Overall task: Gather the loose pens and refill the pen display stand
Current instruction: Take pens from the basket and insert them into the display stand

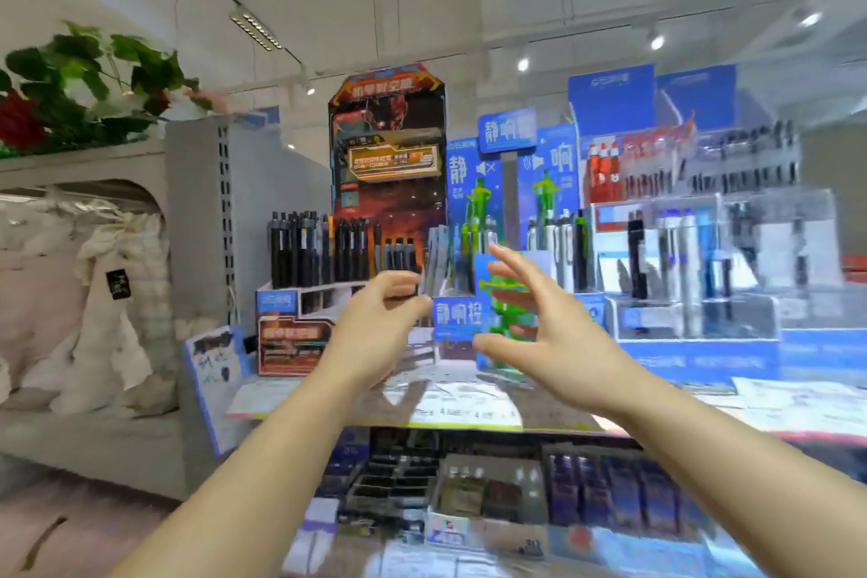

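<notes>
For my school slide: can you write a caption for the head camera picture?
Two bare hands, left hand curled and right hand spread open, reach toward a blue pen display stand on a shop shelf.

blue display box [457, 317] reads 静响控; sign [506, 130] above reads 静响.

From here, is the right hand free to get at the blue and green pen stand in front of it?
Probably yes: the right hand is open, holds nothing, and hovers right before the blue and green pen stand with nothing between.
</notes>
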`<move>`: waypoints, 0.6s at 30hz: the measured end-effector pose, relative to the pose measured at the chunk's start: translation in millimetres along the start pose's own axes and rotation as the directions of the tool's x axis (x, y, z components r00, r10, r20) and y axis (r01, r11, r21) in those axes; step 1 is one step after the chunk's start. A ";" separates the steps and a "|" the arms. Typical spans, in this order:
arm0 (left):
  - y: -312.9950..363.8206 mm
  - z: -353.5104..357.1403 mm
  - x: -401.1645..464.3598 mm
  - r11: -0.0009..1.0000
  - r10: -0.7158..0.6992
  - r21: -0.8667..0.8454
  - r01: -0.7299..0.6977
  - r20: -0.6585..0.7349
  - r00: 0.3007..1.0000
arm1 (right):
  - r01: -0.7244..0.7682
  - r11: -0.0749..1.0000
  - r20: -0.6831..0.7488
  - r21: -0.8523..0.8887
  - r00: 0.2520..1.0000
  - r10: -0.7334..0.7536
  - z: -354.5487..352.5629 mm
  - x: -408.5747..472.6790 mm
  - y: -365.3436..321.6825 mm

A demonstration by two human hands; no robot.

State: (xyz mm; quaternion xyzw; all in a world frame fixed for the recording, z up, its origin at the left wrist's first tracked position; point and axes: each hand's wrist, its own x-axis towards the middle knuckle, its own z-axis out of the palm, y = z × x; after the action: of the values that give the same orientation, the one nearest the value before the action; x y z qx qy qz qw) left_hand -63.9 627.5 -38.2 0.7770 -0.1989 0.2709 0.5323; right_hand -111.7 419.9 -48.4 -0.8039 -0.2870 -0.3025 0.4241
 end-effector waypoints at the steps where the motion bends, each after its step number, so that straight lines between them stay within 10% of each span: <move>1: 12.9 21.9 -7.6 1.000 0.007 -0.029 -0.006 0.047 0.999 | -0.021 0.999 -0.015 -0.024 1.000 0.021 -26.5 -15.7 0.1; 11: 141.9 272.9 -97.8 0.940 0.062 -0.324 0.110 0.478 0.876 | -0.363 0.886 -0.253 -0.288 0.922 0.295 -297.9 -204.5 21.4; 18: 225.6 417.9 -144.1 0.968 0.233 -0.220 -0.124 0.592 0.772 | -0.560 0.743 -0.382 -0.368 0.819 0.429 -429.7 -306.4 37.7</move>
State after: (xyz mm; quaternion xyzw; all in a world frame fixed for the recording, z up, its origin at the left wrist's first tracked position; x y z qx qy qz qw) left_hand -222.7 159.8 -86.8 0.7523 -0.4559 0.0360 0.4742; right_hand -388.9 -28.4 -94.7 -0.8788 0.0807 -0.3448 0.3199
